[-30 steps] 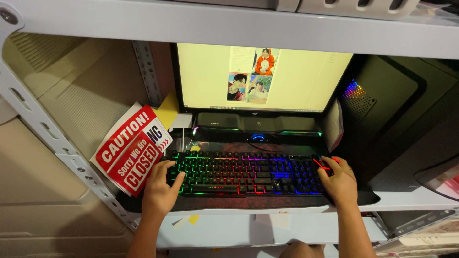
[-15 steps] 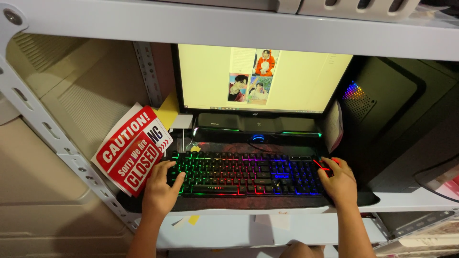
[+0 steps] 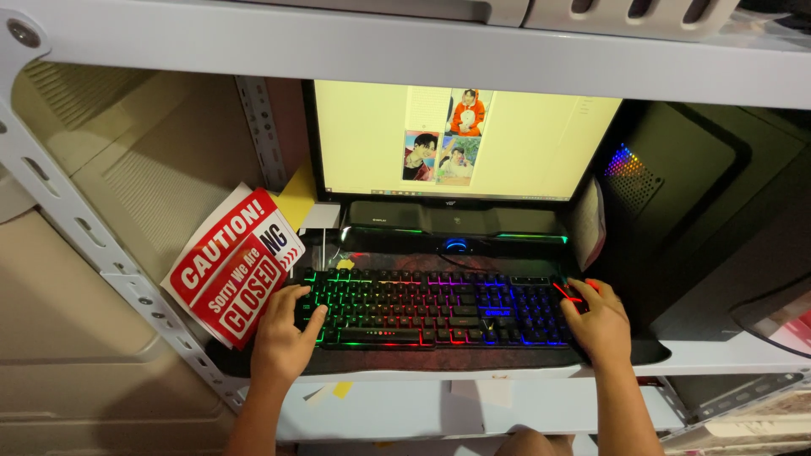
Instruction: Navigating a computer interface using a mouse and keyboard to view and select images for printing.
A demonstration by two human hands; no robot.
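Observation:
A black keyboard [image 3: 431, 308] with rainbow backlit keys lies on a dark mat on the shelf. My left hand [image 3: 285, 338] rests on its left end, fingers spread over the keys. At the keyboard's right end my right hand [image 3: 598, 321] covers a black mouse with red lights [image 3: 573, 295], mostly hidden under the palm. Behind the keyboard stands a monitor [image 3: 460, 139] showing a pale yellow page with a few small photos in the middle.
A black soundbar [image 3: 452, 221] with green lights sits under the monitor. A red and white sign [image 3: 232, 262] leans at the left. A black computer tower [image 3: 710, 203] stands at the right. Grey metal shelf posts [image 3: 84, 245] and an upper shelf [image 3: 380, 42] frame the space.

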